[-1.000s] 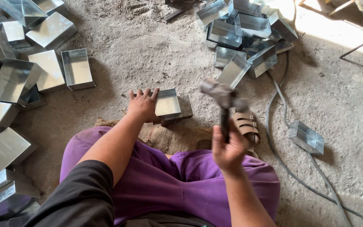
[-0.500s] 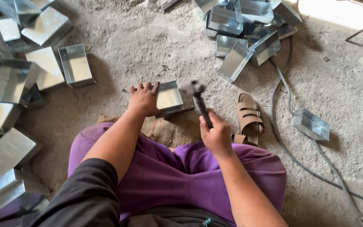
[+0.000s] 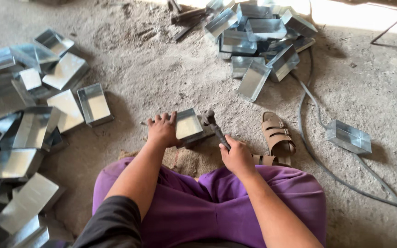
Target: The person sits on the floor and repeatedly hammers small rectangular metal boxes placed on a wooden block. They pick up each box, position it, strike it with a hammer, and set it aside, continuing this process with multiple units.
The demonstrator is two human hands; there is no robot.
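I sit cross-legged on a dusty concrete floor in purple trousers. My left hand [image 3: 162, 131] presses down on the left edge of a small shiny metal box [image 3: 188, 124] that rests on a dark block in front of my knees. My right hand [image 3: 236, 156] grips the handle of a hammer [image 3: 212, 124]. The hammer's head is down against the right edge of the box.
A big heap of similar metal boxes [image 3: 28, 119] lies to my left, another pile [image 3: 258, 41] at the top centre, and a single box [image 3: 348, 137] to the right. A brown sandal [image 3: 277, 137] and a grey cable [image 3: 318, 156] lie right of my hand.
My right hand has swung the hammer down from a raised position onto the box edge. My left hand has stayed on the box.
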